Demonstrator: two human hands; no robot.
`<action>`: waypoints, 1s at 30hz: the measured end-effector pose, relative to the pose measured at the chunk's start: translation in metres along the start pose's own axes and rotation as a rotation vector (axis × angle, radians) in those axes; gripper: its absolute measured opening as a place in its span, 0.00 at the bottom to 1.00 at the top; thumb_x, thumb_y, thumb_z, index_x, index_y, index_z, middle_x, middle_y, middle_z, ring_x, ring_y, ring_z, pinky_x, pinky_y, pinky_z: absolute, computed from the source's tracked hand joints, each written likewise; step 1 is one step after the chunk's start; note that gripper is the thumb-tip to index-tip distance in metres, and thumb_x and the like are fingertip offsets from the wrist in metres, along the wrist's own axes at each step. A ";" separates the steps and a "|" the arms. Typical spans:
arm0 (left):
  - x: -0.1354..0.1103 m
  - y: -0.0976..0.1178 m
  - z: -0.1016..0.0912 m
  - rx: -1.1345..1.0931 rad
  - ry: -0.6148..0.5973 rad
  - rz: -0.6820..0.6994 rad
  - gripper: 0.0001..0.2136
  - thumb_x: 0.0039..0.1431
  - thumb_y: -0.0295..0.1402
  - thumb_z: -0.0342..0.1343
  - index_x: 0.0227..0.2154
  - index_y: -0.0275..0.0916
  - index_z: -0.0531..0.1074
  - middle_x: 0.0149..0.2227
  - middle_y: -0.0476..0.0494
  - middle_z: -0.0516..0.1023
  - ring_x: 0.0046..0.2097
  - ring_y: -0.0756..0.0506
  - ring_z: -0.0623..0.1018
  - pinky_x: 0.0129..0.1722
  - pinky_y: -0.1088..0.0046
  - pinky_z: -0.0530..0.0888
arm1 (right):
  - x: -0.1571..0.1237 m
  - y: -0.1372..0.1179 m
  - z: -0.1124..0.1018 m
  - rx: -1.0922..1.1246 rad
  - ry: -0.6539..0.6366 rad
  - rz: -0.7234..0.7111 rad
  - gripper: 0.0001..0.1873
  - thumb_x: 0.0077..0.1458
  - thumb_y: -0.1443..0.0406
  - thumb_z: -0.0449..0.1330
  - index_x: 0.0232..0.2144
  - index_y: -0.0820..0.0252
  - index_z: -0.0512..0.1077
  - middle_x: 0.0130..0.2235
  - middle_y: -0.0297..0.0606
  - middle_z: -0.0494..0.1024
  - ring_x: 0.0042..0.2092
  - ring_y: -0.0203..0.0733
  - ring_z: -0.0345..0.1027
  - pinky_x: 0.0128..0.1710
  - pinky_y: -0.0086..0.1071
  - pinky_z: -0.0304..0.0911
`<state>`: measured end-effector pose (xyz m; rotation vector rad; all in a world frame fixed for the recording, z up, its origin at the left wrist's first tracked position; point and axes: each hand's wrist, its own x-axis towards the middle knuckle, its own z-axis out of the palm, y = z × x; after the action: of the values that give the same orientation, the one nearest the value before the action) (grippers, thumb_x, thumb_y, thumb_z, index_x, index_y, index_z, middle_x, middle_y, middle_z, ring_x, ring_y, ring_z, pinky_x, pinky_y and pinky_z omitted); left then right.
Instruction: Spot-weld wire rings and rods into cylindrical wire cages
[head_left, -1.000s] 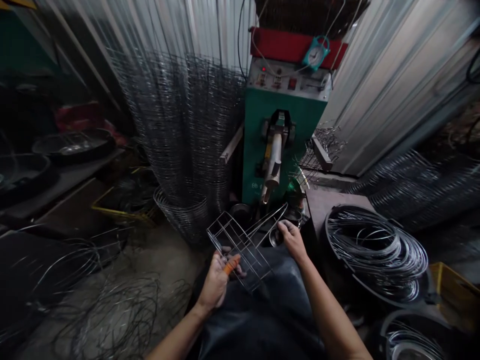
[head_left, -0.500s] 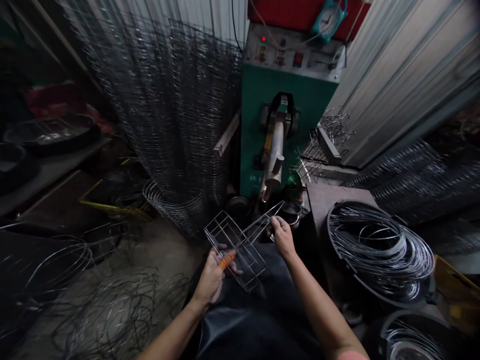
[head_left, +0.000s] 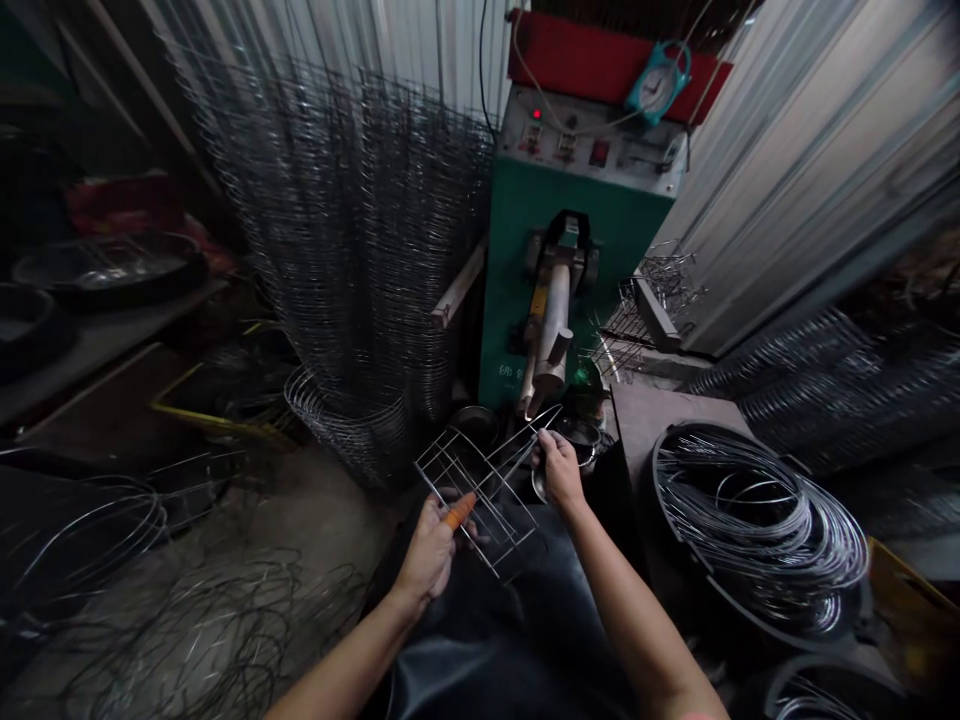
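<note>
My left hand (head_left: 435, 550) grips the near left side of a wire rack (head_left: 459, 470), a grid of thin metal rods held tilted above my lap. An orange cover (head_left: 459, 510) sits over the thumb. At the rack's far right side, my right hand (head_left: 559, 468) pinches a thin bent wire (head_left: 517, 440) between thumb and fingers. The wire's rounded far end lies just below the tip of the welding machine's electrode arm (head_left: 551, 340); whether they touch I cannot tell. Part of the rack's lower edge is hidden behind my left fingers.
A green spot welder (head_left: 517, 200) stands ahead, a teal clock (head_left: 658, 85) hanging on it. Tall stacks of wire baskets (head_left: 322, 220) rise to its left. At right, a black tub (head_left: 667, 520) holds cut wires (head_left: 780, 510). Loose wire (head_left: 202, 620) covers the floor at left.
The camera view has tilted up a little, so the machine sits lower in the picture. My right hand and the wire have shifted slightly left, closer under the electrode tip. Both grips stay the same.
</note>
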<state>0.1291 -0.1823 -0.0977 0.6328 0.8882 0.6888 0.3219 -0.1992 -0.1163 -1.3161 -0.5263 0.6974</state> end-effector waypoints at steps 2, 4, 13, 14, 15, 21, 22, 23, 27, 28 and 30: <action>0.002 0.002 0.002 -0.003 0.009 0.005 0.24 0.36 0.36 0.64 0.35 0.40 0.58 0.26 0.56 0.67 0.22 0.53 0.69 0.25 0.70 0.73 | 0.004 0.000 0.002 0.035 -0.002 0.007 0.17 0.47 0.52 0.59 0.21 0.59 0.62 0.19 0.27 0.61 0.19 0.29 0.53 0.18 0.24 0.50; 0.003 0.005 0.005 -0.002 0.017 0.004 0.25 0.35 0.36 0.64 0.35 0.41 0.58 0.26 0.56 0.67 0.21 0.54 0.69 0.24 0.71 0.72 | 0.007 -0.001 0.004 0.057 0.002 0.016 0.17 0.46 0.53 0.59 0.21 0.59 0.62 0.19 0.27 0.60 0.19 0.29 0.53 0.17 0.24 0.49; 0.004 0.006 0.009 -0.016 0.010 0.027 0.23 0.38 0.36 0.65 0.35 0.41 0.58 0.23 0.57 0.66 0.21 0.53 0.69 0.21 0.74 0.69 | 0.009 -0.006 0.009 0.074 0.035 0.032 0.18 0.44 0.52 0.60 0.19 0.58 0.61 0.18 0.27 0.60 0.19 0.30 0.52 0.17 0.26 0.50; 0.005 0.003 0.009 -0.017 0.012 0.043 0.23 0.37 0.36 0.65 0.35 0.41 0.58 0.22 0.57 0.66 0.21 0.53 0.69 0.21 0.75 0.69 | 0.009 -0.005 0.009 0.068 0.035 0.028 0.18 0.44 0.52 0.60 0.20 0.58 0.61 0.18 0.27 0.60 0.19 0.30 0.52 0.17 0.26 0.51; 0.006 0.001 0.008 -0.019 0.013 0.050 0.23 0.37 0.36 0.65 0.34 0.41 0.58 0.22 0.57 0.67 0.21 0.52 0.69 0.21 0.75 0.69 | 0.009 -0.004 0.009 0.059 0.039 0.019 0.18 0.43 0.51 0.60 0.20 0.58 0.62 0.18 0.27 0.60 0.19 0.30 0.52 0.17 0.26 0.51; 0.011 -0.006 0.006 -0.084 -0.028 -0.036 0.24 0.34 0.36 0.66 0.33 0.41 0.59 0.21 0.59 0.65 0.21 0.53 0.70 0.22 0.75 0.70 | 0.011 0.000 0.004 -0.022 0.021 -0.057 0.17 0.48 0.52 0.57 0.21 0.58 0.63 0.18 0.26 0.61 0.20 0.30 0.54 0.20 0.25 0.51; 0.010 -0.006 0.006 -0.092 -0.029 -0.057 0.24 0.34 0.35 0.66 0.33 0.41 0.59 0.21 0.59 0.65 0.21 0.53 0.70 0.22 0.75 0.71 | 0.010 0.000 0.003 -0.023 0.014 -0.057 0.17 0.48 0.52 0.57 0.21 0.58 0.63 0.18 0.26 0.61 0.20 0.30 0.54 0.20 0.26 0.51; 0.009 -0.006 0.006 -0.098 -0.031 -0.082 0.23 0.34 0.35 0.66 0.33 0.40 0.60 0.21 0.59 0.64 0.21 0.53 0.69 0.22 0.75 0.71 | 0.010 0.000 0.003 -0.015 0.008 -0.052 0.17 0.48 0.52 0.57 0.21 0.58 0.62 0.18 0.26 0.61 0.20 0.30 0.54 0.21 0.26 0.51; 0.000 -0.008 0.008 -0.125 -0.033 -0.154 0.19 0.38 0.34 0.65 0.32 0.39 0.62 0.20 0.58 0.63 0.22 0.54 0.69 0.23 0.74 0.72 | 0.006 0.002 0.002 0.033 0.000 -0.030 0.17 0.47 0.51 0.58 0.23 0.58 0.63 0.19 0.26 0.61 0.21 0.30 0.54 0.21 0.25 0.52; -0.002 -0.009 0.007 -0.124 -0.031 -0.144 0.19 0.38 0.34 0.65 0.32 0.39 0.61 0.20 0.58 0.63 0.22 0.54 0.69 0.23 0.74 0.72 | 0.004 0.002 0.001 0.037 0.005 -0.031 0.17 0.48 0.51 0.58 0.23 0.58 0.64 0.19 0.27 0.62 0.21 0.30 0.54 0.21 0.25 0.52; -0.006 -0.010 0.005 -0.112 -0.034 -0.095 0.20 0.38 0.34 0.65 0.33 0.40 0.61 0.21 0.58 0.64 0.22 0.53 0.69 0.24 0.73 0.72 | -0.002 0.004 -0.002 0.025 0.014 -0.037 0.17 0.48 0.51 0.57 0.24 0.58 0.64 0.20 0.27 0.62 0.21 0.31 0.55 0.22 0.26 0.53</action>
<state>0.1332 -0.1943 -0.0999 0.4979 0.8368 0.6363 0.3211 -0.2018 -0.1203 -1.2839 -0.5284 0.6619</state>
